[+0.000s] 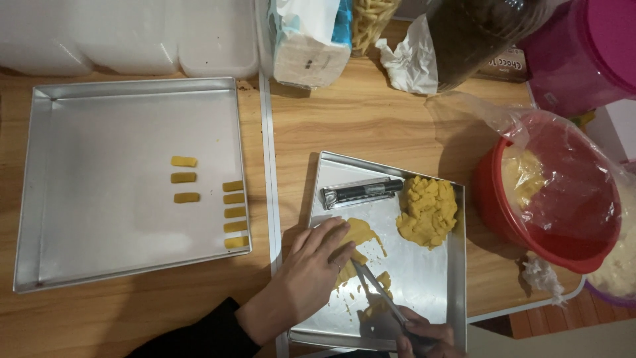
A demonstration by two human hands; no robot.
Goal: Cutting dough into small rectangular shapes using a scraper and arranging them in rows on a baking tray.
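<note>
Cutting flattened yellow dough [358, 233]: my left hand [311, 268] lies flat on it, right hand [424, 338] grips the knife [377, 290]; next, I judge, a square cut beside the fingertips

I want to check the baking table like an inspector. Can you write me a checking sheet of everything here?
Surface: wooden table, with a white strip running down it.
Job's things: small metal tray holding flattened yellow dough, a dough lump and a dark cutter tool; large metal tray with eight cut dough sticks.
Clutter: red bowl lined with a plastic bag, crumpled paper, white containers, a jar, a pink tub.
Hands: left hand pressing flat on the dough; right hand holding a knife, its fingers closed on the handle.
Cables: nothing seen.
Surroundings: floor at the lower right.
</note>
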